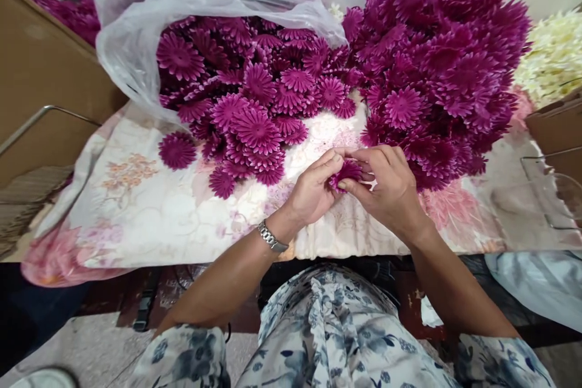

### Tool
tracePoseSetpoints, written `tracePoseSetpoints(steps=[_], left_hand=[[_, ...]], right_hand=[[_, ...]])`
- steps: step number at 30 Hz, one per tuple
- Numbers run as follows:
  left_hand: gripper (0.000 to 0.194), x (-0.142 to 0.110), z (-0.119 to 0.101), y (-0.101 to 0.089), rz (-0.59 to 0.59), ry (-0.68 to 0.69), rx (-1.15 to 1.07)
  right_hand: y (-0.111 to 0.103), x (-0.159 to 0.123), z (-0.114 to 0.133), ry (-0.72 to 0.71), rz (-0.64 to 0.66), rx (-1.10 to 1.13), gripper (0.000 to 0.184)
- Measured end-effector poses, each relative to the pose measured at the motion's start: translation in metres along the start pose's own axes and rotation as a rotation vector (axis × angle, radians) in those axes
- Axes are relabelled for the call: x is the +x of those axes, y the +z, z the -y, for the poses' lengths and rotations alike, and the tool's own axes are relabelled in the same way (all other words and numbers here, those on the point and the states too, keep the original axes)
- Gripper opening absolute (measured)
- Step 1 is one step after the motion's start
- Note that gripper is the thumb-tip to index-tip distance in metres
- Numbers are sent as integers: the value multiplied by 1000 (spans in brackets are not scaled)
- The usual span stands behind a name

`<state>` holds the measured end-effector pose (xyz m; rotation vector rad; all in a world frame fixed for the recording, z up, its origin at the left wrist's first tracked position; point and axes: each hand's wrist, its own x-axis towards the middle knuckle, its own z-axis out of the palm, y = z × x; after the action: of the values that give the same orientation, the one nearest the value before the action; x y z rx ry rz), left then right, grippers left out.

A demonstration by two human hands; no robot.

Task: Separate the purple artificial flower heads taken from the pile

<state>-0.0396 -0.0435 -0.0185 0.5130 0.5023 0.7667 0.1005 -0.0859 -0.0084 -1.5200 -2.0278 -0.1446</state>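
Note:
Between my two hands is a small magenta artificial flower [346, 176], held above the cloth near the table's front edge. My left hand [313, 188] has its fingers closed around the flower's left side. From the right, my right hand [386, 185] pinches the same flower between thumb and fingers. Part of the flower is hidden behind the fingers. Beyond my hands lies a loose heap of magenta flower heads [257, 127], spilling from a clear plastic bag [136, 42]. A tall pile of similar flowers [445, 66] stands to the right.
A floral tablecloth [154, 212] covers the table. One flower head [177, 150] lies apart at left. Cardboard boxes stand at the left [45, 66] and right [557, 127], with cream flowers [552, 57] behind the right one. A bent metal wire [45, 112] sticks out at left.

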Motion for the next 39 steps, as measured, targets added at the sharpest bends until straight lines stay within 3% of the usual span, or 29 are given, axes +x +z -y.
tracePoseSetpoints(steps=[3, 10, 20, 30, 34, 39], left_hand=[[17, -2, 1, 0, 16, -13, 37], [20, -1, 3, 0, -9, 19, 70], [25, 0, 5, -1, -89, 38, 71], [18, 1, 5, 0, -28, 50, 39], [13, 0, 3, 2, -42, 33, 48], [17, 1, 3, 3, -102, 45, 75]], right_hand=[[9, 0, -3, 62, -38, 37, 24], [8, 0, -3, 64, -66, 133, 4], [10, 2, -3, -28, -133, 89, 24], [3, 0, -7, -50, -205, -11, 20], [1, 0, -6, -39, -200, -7, 15], [1, 0, -1, -66, -168, 35, 22]])
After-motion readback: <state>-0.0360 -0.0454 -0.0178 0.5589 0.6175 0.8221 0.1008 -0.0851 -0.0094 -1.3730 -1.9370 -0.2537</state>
